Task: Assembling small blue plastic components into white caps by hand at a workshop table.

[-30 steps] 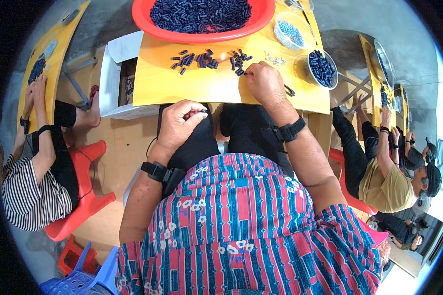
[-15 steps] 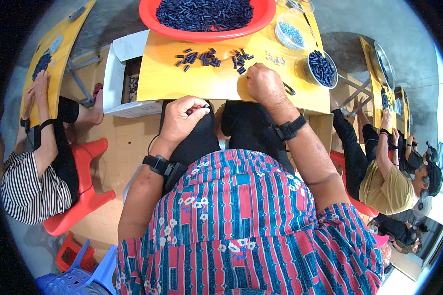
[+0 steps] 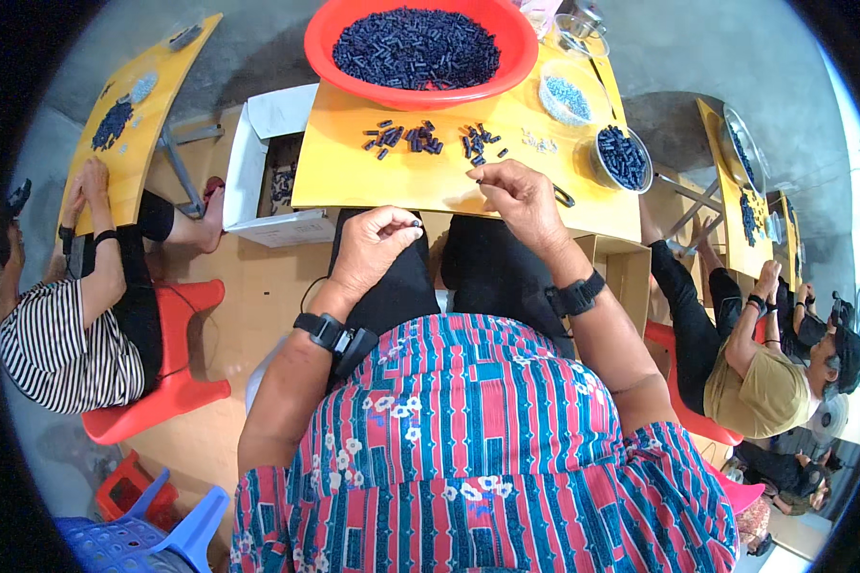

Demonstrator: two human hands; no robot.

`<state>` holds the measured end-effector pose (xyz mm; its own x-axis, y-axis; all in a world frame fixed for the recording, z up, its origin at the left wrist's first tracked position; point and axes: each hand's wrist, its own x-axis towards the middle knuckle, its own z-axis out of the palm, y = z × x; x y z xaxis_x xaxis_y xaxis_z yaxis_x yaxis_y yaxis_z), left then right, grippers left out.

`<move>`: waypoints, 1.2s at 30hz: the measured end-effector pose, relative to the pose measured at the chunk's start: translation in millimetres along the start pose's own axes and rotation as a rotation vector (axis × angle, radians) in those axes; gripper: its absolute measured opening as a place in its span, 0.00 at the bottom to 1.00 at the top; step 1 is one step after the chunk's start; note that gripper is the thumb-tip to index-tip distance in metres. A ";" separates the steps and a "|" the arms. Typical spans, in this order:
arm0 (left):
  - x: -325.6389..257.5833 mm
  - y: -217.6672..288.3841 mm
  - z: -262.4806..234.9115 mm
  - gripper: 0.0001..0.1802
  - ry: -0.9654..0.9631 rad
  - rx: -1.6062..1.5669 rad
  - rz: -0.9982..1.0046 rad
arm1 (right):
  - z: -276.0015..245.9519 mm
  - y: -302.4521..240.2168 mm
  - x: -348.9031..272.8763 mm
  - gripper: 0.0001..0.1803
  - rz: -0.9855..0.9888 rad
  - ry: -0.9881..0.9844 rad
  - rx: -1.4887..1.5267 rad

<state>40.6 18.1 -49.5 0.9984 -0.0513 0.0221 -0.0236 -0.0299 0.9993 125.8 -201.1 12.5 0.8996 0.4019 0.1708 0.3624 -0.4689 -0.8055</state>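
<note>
Over my lap, just off the table's front edge, my left hand point(image 3: 375, 246) is closed, thumb and forefinger pinching a small black tube piece point(image 3: 417, 223) with a pale end. My right hand point(image 3: 526, 202) hovers over the front edge of the yellow table point(image 3: 354, 184), its thumb and forefinger closed on a tiny dark piece point(image 3: 477, 180) too small to make out well. Just beyond it lie two loose groups of short black tubes point(image 3: 420, 140) and a few small clear pieces point(image 3: 540, 143). A dark slim tool point(image 3: 564, 196) rests beside my right hand.
A red basin point(image 3: 323, 53) full of black tubes stands at the back. On the right are a tub of black tubes point(image 3: 624, 158) and a tub of light-blue pieces point(image 3: 566, 99). An open white box point(image 3: 258, 218) sits left of the table. Other people work at tables on both sides.
My right hand has drawn back from the tabletop to its front edge, fingertips now pointing left with a dark piece. My left hand keeps its pinch over my lap. The whole view has shifted slightly.
</note>
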 end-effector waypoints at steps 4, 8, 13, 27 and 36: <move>-8.2 19.9 -1.2 0.05 -0.014 -0.048 -0.007 | 0.0 -20.4 -7.8 0.10 0.208 -0.145 0.456; -3.6 33.0 -1.4 0.06 -0.039 -0.122 0.033 | 6.5 -31.9 -11.3 0.09 0.267 -0.190 0.746; 0.2 40.4 -2.7 0.05 -0.103 -0.213 0.029 | 16.0 -37.4 -8.1 0.09 0.271 -0.249 0.876; -7.1 58.2 0.5 0.04 -0.135 -0.195 0.070 | 17.3 -48.7 -11.4 0.08 0.197 -0.342 0.778; -10.6 57.6 1.1 0.06 -0.132 -0.160 0.085 | 14.2 -52.0 -14.8 0.08 0.175 -0.342 0.749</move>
<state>28.6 15.8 7.8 0.9776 -0.1779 0.1126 -0.0885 0.1384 0.9864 90.2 -171.6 43.8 0.7605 0.6449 -0.0758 -0.1416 0.0508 -0.9886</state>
